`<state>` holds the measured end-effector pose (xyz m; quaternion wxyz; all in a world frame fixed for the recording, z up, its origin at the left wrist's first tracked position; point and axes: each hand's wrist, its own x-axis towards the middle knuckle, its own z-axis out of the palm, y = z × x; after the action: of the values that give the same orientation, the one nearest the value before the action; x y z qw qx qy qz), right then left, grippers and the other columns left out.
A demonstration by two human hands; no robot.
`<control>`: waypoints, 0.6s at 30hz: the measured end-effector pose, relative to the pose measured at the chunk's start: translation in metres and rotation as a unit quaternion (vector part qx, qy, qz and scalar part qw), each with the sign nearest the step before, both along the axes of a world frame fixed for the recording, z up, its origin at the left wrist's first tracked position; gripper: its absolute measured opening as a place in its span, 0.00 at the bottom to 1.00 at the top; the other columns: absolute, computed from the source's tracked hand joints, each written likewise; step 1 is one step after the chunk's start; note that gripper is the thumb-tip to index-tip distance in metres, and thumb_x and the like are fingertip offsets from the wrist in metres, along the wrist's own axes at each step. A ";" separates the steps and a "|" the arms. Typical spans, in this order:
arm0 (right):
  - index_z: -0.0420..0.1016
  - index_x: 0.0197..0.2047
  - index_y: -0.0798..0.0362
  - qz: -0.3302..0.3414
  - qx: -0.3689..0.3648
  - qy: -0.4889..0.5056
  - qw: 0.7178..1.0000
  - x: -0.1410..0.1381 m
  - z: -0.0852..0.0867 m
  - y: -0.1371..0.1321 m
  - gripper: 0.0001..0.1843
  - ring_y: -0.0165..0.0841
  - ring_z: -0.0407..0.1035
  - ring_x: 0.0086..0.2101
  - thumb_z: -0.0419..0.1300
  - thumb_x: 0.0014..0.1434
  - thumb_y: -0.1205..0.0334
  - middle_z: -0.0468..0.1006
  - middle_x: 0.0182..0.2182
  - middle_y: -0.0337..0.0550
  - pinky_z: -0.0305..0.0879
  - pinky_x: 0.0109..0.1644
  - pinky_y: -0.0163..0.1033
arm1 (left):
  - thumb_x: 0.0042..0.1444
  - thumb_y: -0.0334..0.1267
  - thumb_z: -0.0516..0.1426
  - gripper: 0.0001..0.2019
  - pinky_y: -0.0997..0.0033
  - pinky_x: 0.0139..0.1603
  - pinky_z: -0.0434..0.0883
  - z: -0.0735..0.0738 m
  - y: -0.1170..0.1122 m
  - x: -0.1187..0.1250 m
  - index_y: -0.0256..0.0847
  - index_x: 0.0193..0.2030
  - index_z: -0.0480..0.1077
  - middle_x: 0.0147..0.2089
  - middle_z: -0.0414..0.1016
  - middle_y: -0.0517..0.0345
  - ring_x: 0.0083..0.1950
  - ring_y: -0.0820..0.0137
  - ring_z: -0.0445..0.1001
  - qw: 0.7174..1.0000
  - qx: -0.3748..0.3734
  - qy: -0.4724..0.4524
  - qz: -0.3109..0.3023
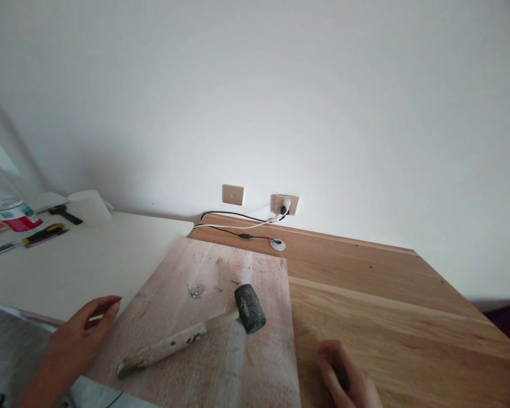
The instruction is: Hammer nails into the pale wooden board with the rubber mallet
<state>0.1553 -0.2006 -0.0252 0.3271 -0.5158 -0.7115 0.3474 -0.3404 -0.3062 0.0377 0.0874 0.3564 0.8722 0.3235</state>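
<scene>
A rubber mallet (250,309) lies across a pale, scuffed wooden board (263,368), its black head to the right and its worn handle to the lower left. Beyond it on the board is a small pile of metal nails (196,290), with a few loose ones nearby. My left hand (83,337) hovers at the board's left edge, fingers bent and apart, holding nothing. On the right, my right hand (346,377) is by the wooden tabletop, apart from the board. Its fingers curl loosely with a gap inside, and no object shows in them.
A white tabletop (153,238) adjoins the wooden desk (386,306). At far left are a plastic bottle (12,212), a yellow-and-black tool (43,233) and a white container (89,207). Cables (238,221) run along the wall to a socket (285,205).
</scene>
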 end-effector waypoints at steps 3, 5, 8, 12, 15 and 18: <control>0.79 0.45 0.49 0.002 0.007 -0.016 1.000 0.001 -0.002 0.001 0.20 0.37 0.82 0.39 0.56 0.67 0.43 0.86 0.40 0.47 0.76 0.45 0.32 | 0.57 0.56 0.51 0.23 0.65 0.44 0.78 0.006 0.015 0.000 0.42 0.46 0.76 0.45 0.85 0.54 0.36 0.62 0.83 0.996 -0.056 0.051 -0.050; 0.80 0.51 0.49 0.019 0.011 -0.028 0.999 -0.002 0.000 0.001 0.20 0.37 0.82 0.41 0.57 0.67 0.45 0.86 0.43 0.47 0.76 0.47 0.33 | 0.59 0.57 0.50 0.25 0.65 0.47 0.78 0.009 0.025 0.002 0.42 0.50 0.76 0.46 0.85 0.54 0.37 0.62 0.83 0.989 -0.072 0.063 -0.110; 0.78 0.57 0.49 0.046 0.016 -0.031 0.998 -0.007 0.006 -0.002 0.21 0.38 0.82 0.43 0.57 0.67 0.48 0.86 0.44 0.47 0.77 0.49 0.34 | 0.61 0.58 0.48 0.26 0.65 0.47 0.78 0.013 0.038 0.004 0.42 0.51 0.75 0.44 0.85 0.55 0.39 0.61 0.83 0.979 -0.090 0.064 -0.174; 0.78 0.59 0.48 0.064 0.008 -0.021 0.998 -0.012 0.014 -0.006 0.21 0.39 0.82 0.44 0.58 0.67 0.50 0.86 0.48 0.48 0.77 0.51 0.35 | 0.62 0.58 0.46 0.27 0.63 0.47 0.77 0.014 0.045 0.000 0.43 0.52 0.76 0.43 0.86 0.52 0.43 0.57 0.84 0.968 -0.116 0.101 -0.199; 0.76 0.59 0.48 0.069 -0.017 -0.013 0.997 -0.010 0.019 -0.007 0.21 0.38 0.82 0.45 0.57 0.68 0.50 0.86 0.48 0.49 0.77 0.52 0.36 | 0.63 0.56 0.45 0.26 0.64 0.44 0.75 0.011 0.046 0.000 0.45 0.55 0.75 0.43 0.86 0.53 0.42 0.57 0.84 0.960 -0.144 0.118 -0.211; 0.76 0.59 0.48 0.050 -0.021 -0.010 0.998 -0.001 0.023 -0.006 0.21 0.38 0.83 0.43 0.57 0.68 0.48 0.85 0.50 0.50 0.78 0.52 0.37 | 0.65 0.54 0.45 0.25 0.66 0.42 0.74 0.010 0.046 0.011 0.47 0.56 0.75 0.40 0.86 0.56 0.40 0.59 0.84 0.957 -0.145 0.121 -0.221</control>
<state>0.1545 -0.2063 -0.0019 0.2918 -0.4895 -0.7322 0.3731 -0.3291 -0.2601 0.0476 0.1011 0.5602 0.8133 0.1210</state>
